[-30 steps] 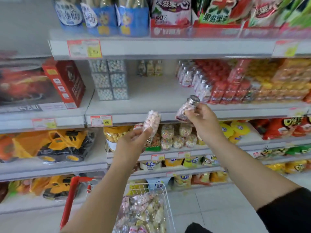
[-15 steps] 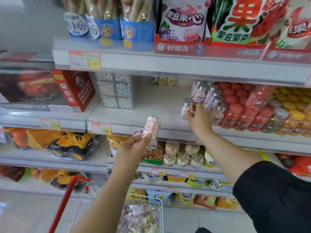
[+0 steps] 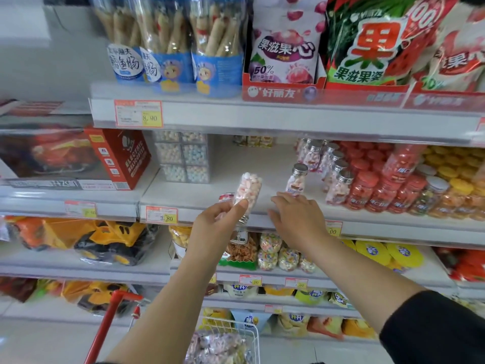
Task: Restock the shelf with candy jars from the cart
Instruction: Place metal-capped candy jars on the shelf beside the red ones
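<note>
Left hand [image 3: 213,232] gripping candy jar [image 3: 248,191], right hand [image 3: 297,219] fingers slack, seemingly off shelved jar [image 3: 296,180]

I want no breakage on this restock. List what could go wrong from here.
The lone candy jar stands apart from the row of matching jars, near the front of the shelf. The right hand, open beside its base, could knock it over. The left hand pinches another jar cap-down by the fingertips, and it might slip toward the cart below.
</note>
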`<state>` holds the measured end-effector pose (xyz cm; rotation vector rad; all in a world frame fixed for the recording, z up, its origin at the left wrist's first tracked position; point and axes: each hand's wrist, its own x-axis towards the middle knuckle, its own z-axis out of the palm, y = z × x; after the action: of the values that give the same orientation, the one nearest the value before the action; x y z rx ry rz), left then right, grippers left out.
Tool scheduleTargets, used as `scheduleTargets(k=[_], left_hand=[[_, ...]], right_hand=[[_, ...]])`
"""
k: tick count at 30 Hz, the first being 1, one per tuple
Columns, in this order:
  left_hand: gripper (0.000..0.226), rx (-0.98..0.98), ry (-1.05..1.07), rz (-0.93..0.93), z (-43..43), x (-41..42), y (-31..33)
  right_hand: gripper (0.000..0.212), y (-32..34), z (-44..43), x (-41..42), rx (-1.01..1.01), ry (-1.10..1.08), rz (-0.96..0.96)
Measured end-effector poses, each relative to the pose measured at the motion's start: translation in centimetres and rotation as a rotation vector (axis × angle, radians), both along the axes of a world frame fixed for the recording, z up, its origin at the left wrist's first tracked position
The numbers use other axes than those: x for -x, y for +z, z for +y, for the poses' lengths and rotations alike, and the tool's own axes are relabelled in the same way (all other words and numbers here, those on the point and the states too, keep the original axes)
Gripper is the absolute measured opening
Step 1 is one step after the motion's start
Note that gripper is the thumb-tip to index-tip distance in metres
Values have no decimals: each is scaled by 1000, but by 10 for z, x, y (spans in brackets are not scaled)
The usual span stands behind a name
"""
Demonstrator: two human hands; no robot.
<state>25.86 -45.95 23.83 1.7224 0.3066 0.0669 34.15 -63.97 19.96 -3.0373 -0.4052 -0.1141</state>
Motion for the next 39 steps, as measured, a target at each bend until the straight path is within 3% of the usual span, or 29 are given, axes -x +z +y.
scheduleTargets(k=[3,10,15,33,36,39], left_hand=[[26,-34,2,-19,5,1,1],[51,-40,44,-28,9,-1,4],[34,-35,47,-36,4,-3,7],[34,-57,42,-25,-5,-6,5],[23,-91,24,-32,0,-6,4],[25,-193,-20,-41,1,-9,0]], right_hand=[[49,4,-1,-18,113,-33,45],[60,12,-24,-49,137,-60,85],[63,14,-32,-60,146,-82,111],[70,15,-37,-74,47,-77,181],[56,31,-32,-44,-197,123,-82],[75,49,-23,-5,-234,486,-195]])
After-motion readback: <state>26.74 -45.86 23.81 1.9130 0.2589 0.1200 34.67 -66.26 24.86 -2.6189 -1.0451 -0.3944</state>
